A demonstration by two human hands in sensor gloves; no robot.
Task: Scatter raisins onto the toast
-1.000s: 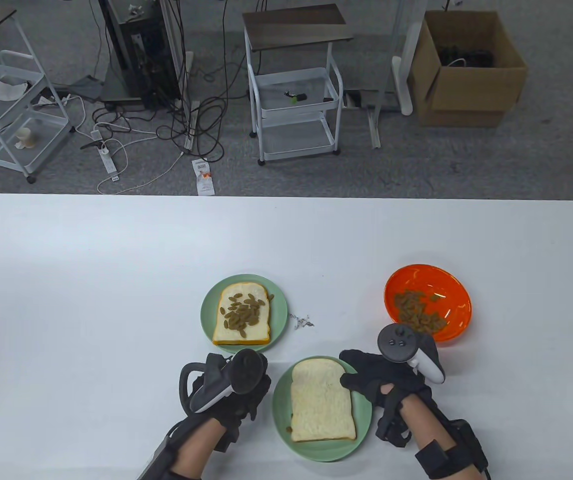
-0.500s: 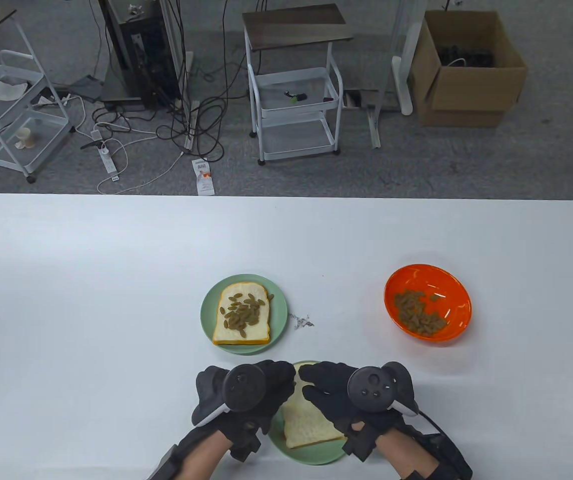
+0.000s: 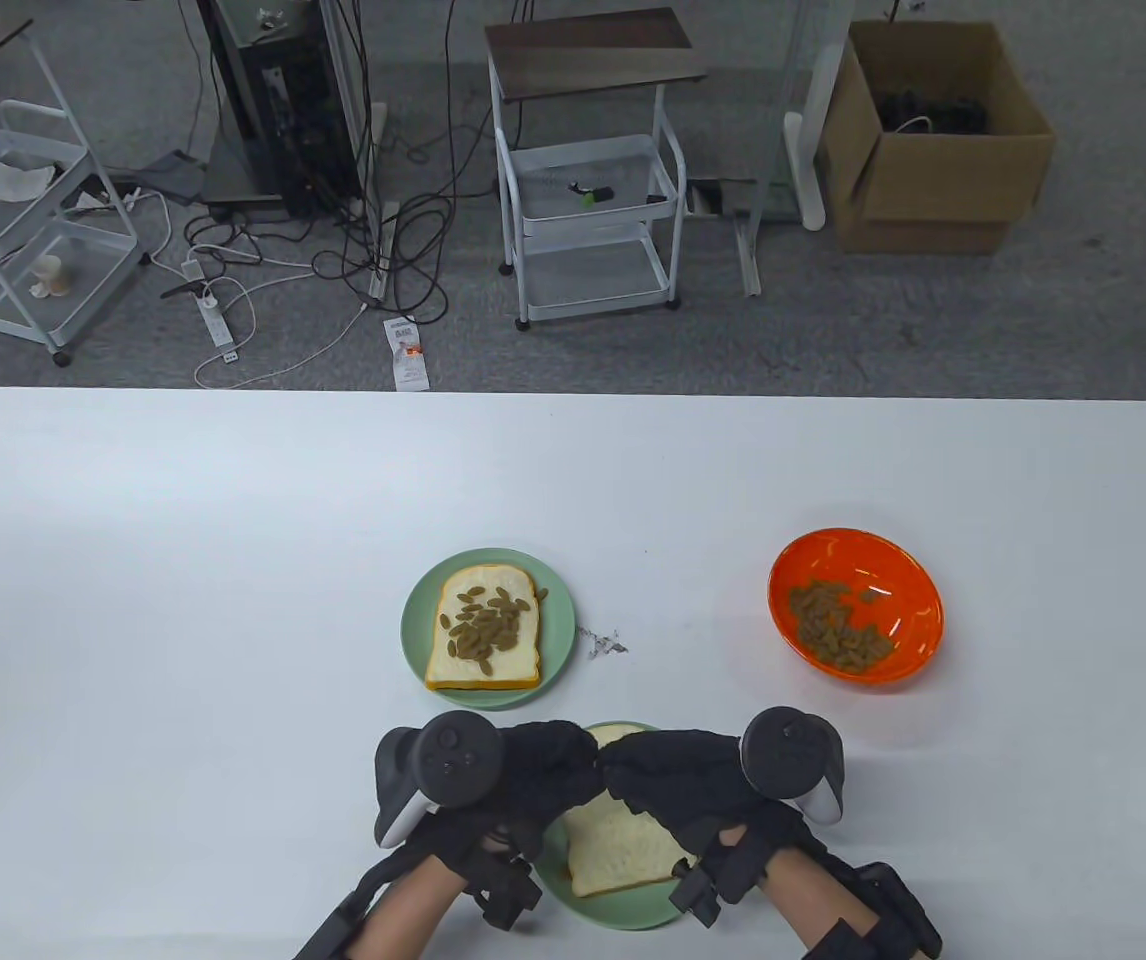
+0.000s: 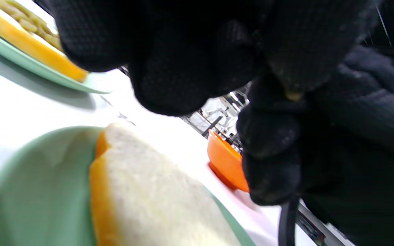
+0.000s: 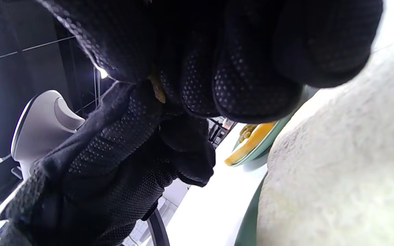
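A plain toast lies on the near green plate. Both hands hover over its far end with fingertips touching. My right hand has its fingers bunched, and a raisin peeks out between them. The raisin also shows in the left wrist view, right where my left hand meets the right. The left fingers are curled, but their grip is hidden. The orange bowl with raisins stands to the right. The hands cover much of the toast.
A second green plate holds a toast topped with raisins, just beyond the hands. A small scrap lies on the white table between that plate and the bowl.
My right hand came from beside the bowl to over the near toast. My left hand moved right to meet it. Their fingertips now touch.
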